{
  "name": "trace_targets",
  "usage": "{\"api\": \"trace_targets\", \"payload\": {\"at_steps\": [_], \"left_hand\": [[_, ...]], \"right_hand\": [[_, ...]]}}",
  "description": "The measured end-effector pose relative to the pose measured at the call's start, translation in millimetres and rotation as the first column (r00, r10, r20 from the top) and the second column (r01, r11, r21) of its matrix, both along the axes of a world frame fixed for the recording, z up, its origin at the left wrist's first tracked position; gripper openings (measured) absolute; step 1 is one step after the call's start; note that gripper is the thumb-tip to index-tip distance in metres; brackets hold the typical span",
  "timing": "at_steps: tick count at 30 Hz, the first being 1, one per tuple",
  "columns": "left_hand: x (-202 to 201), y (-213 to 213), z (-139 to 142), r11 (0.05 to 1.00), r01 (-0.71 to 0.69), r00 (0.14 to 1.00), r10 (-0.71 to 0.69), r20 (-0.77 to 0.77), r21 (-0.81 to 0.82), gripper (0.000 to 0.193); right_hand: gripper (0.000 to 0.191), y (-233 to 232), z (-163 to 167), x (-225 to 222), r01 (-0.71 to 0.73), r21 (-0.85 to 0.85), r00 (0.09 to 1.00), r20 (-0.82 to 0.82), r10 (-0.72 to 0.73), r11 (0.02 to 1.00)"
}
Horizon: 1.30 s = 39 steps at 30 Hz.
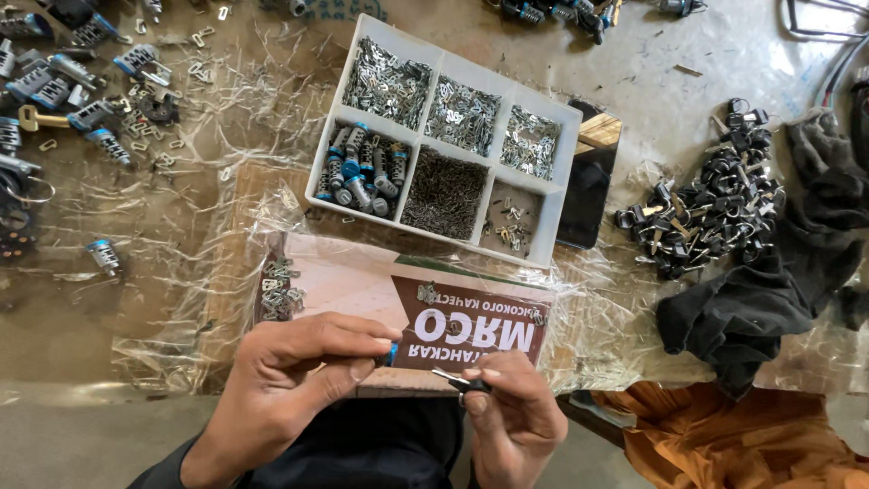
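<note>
Left hand being closed round small blue-tipped lock cylinder, steadied over cardboard pad. Right hand pinching black-headed key, tip being aimed at cylinder. Compartment tray being kept within reach; key pile lying rightward.

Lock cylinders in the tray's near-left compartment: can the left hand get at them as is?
Probably not right away: the compartment is open-topped and nothing lies between it and the left hand, but that hand is pinching a small blue-tipped part. The lock cylinders sit uncovered in the tray.
</note>
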<state>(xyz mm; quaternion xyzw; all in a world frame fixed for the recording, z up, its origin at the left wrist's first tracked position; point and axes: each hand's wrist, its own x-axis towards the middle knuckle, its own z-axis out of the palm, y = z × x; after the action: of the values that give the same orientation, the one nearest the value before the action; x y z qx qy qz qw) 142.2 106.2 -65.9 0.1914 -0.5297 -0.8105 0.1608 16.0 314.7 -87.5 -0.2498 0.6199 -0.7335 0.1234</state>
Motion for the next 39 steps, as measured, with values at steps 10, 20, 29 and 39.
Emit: {"api": "trace_targets", "payload": {"at_steps": [10,20,29,39], "left_hand": [[-3,22,5,0.9,-0.14,0.99,0.122,-0.071,-0.412,0.017],[-7,22,10,0.764,-0.209,0.978,0.161,-0.133,-0.611,0.016],[-9,29,1,0.701,-0.217,0.975,0.128,-0.179,-0.68,0.019],[-8,17,-8,0.717,-0.106,0.991,0.015,-0.137,-0.689,0.038]], "right_hand": [[0.024,-6,8,6,-0.034,0.007,0.999,0.025,0.034,0.999],[0.023,-7,14,6,-0.117,0.04,0.993,0.035,0.116,0.992],[0.02,-18,13,10,-0.196,0.102,0.97,0.165,0.178,0.975],[0.022,-17,7,5,-0.207,0.017,0.925,0.328,0.19,0.978]]}}
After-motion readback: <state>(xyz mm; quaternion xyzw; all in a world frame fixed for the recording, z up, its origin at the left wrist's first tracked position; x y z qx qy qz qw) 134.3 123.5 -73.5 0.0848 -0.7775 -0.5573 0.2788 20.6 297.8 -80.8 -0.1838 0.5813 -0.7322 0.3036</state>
